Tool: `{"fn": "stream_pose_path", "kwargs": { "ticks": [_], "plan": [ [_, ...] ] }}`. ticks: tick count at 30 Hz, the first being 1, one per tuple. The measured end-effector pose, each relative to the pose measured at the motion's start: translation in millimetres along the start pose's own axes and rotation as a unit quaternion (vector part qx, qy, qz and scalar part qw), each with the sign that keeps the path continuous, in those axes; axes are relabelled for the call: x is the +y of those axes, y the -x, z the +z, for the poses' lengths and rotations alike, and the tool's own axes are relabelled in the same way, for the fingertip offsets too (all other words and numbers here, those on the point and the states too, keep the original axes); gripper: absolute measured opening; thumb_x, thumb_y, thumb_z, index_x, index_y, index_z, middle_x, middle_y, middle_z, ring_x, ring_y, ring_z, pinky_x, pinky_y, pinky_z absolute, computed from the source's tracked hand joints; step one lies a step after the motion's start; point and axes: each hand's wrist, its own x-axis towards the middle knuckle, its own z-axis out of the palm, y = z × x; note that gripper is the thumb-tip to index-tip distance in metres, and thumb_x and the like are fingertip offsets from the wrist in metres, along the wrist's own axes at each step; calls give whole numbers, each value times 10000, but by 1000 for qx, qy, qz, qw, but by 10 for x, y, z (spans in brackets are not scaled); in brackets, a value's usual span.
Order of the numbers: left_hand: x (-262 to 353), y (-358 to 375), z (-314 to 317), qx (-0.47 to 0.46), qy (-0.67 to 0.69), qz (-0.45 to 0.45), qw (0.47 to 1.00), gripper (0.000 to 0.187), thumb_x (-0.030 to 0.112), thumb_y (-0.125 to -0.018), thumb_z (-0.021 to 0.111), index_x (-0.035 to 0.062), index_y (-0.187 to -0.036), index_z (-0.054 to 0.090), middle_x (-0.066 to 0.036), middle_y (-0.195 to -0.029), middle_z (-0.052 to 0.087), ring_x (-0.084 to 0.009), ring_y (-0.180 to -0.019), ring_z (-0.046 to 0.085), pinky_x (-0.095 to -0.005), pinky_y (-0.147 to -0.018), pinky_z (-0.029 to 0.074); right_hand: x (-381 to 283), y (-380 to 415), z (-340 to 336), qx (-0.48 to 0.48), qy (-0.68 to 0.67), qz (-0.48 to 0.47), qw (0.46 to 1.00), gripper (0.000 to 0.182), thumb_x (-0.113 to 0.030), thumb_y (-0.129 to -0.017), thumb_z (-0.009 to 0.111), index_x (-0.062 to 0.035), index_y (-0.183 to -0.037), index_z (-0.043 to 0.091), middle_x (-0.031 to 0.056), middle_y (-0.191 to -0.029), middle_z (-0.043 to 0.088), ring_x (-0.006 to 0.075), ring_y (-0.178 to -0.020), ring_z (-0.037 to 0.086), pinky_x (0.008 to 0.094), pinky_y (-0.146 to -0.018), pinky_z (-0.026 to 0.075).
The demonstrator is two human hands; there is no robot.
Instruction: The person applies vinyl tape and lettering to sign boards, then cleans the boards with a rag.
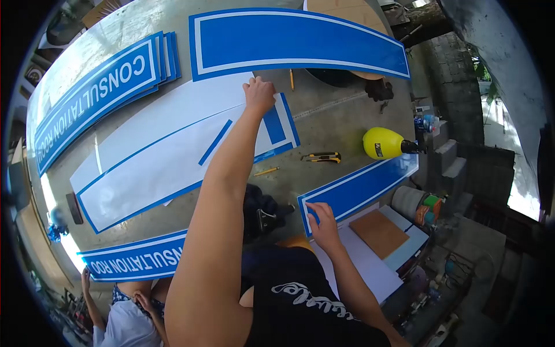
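The left hand (pixel 260 95) is stretched to the upper middle of the frame, its fingers curled at the top edge of a long white panel with a blue border (pixel 139 185); whether anything is gripped there cannot be told. Just above the fingers, a long blue rectangular panel with a white inner border (pixel 295 39) is seen across the top of the frame. A thin dark-blue strip (pixel 215 142) is laid on the white panel, left of the forearm.

The right hand (pixel 324 224) is placed right of the lower centre, with thumb and forefinger at the left end of a shorter-looking blue panel edged in white (pixel 361 185); whether the edge is pinched cannot be told.

Between the hands, a yellow-and-black cutter knife (pixel 321 157) and a short yellow pencil (pixel 266 172) are set on the grey tabletop (pixel 335 130). A round yellow spray bottle with a black nozzle (pixel 383 143) is seen at the right. At the upper left, blue signs lettered in white (pixel 98 104) are stacked. At the lower left, another lettered blue sign (pixel 136 258) is touched at its left end by another person's hand (pixel 87 274).
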Motion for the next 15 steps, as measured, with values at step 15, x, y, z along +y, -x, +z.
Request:
{"fn": "stream_pose_path", "kwargs": {
  "ticks": [15],
  "plan": [
    [107,246,-184,-86,131,63,986,388,317,-839,842,90,-1142,763,-144,-1087,756,-289,-1093,681,-477,-956,458,-73,-345,-57,46,-19,10,999,286,-65,-970,628,-39,-1247,693,170,-1192,643,359,-1129,614,406,-990,492]
  ]
}}
